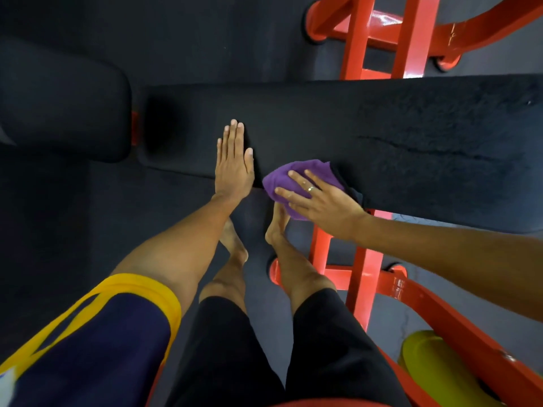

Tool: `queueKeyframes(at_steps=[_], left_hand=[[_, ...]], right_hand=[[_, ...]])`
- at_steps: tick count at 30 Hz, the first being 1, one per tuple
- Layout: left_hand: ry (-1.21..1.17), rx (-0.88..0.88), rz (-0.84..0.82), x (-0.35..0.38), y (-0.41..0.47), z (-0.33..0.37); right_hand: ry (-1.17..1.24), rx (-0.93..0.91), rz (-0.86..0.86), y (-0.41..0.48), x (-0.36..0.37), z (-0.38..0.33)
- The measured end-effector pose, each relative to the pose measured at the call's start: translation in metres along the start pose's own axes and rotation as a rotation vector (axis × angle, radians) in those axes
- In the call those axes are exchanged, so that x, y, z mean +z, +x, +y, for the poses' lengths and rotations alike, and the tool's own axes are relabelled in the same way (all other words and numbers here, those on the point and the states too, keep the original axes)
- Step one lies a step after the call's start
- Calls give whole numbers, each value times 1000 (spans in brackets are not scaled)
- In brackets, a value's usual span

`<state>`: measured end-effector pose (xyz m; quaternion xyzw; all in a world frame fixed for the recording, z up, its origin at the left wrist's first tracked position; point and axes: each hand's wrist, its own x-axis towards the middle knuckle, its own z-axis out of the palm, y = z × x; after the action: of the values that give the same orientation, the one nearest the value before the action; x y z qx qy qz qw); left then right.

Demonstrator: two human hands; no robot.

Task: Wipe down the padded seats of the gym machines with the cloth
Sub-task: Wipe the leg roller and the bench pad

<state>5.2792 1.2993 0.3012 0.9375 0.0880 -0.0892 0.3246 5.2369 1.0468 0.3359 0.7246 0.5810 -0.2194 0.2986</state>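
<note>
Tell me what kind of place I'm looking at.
Most likely a gym: a long black padded bench sits on an orange-red metal frame over dark matting, and the right hand presses a purple cloth onto it.

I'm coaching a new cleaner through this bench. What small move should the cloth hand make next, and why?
Probably slide the right hand with the purple cloth rightward along the pad. The cloth sits at the pad's near edge, the left hand braces flat beside it, and the stretch to the right looks streaked.
</note>
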Motion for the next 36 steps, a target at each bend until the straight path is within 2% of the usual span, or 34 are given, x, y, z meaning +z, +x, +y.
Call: queueKeyframes(at_steps=[1,2,3,5,6,7,9,11,14,17,20,23,29,34,36], left_hand=[[1,-15,-4,0,-1,2],[2,-27,-8,0,-2,6],[5,-38,-7,0,-3,8],[-5,-57,-3,0,-3,11],[-14,-61,-3,-1,-2,11],[-18,-60,-5,-2,-3,11],[-21,-62,-17,-3,-4,13],[-20,-67,-29,-5,-4,14],[-3,-85,-30,-7,-5,21],[6,-78,-37,-7,-6,28],[-6,-83,-35,-7,-6,36],[-8,-80,-15,-6,-1,44],[-8,-22,1,0,6,56],[-22,59,13,1,18,77],[-40,70,19,2,26,84]], right_hand=[[79,62,-130,-7,26,-22],[215,138,-139,-10,38,-26],[353,63,-101,-15,43,-18],[424,180,156,-15,-3,24],[435,124,229,-22,-23,44],[348,117,285,-33,-48,66],[347,189,380,-24,-63,69],[343,227,315,-33,-64,73],[353,368,385,-61,-53,98],[341,380,336,-84,-55,68],[415,405,260,-74,-64,55],[467,448,221,-54,-79,75],[552,749,278,-66,-75,128],[599,823,312,-87,-80,83],[625,786,227,-69,-86,80]])
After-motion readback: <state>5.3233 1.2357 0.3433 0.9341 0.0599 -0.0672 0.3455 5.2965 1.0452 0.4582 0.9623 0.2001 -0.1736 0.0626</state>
